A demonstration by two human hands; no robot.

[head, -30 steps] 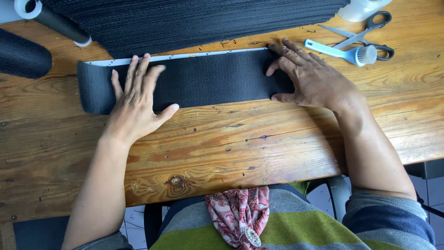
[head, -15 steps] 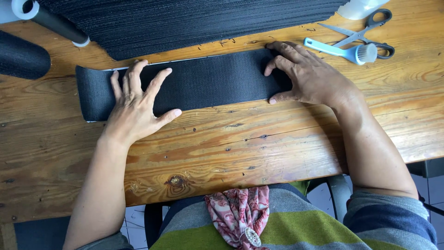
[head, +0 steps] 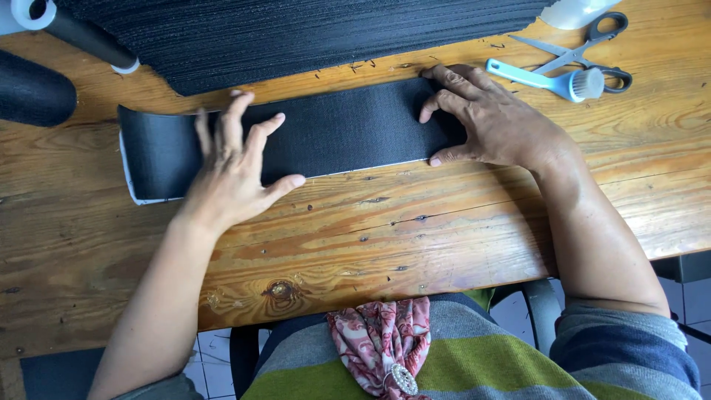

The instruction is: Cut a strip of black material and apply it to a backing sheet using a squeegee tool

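The dark fabric strip (head: pixel 333 130) lies flat near the table's (head: pixel 444 244) far edge; left hand (head: pixel 233 174) and right hand (head: pixel 492 122) press it, fingers spread, grasping nothing; uneven pressure could skew or wrinkle it.

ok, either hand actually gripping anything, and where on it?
Nothing gripped. Both hands press flat on the black fabric strip: left hand over its left-middle part, right hand on its right end, fingers spread.
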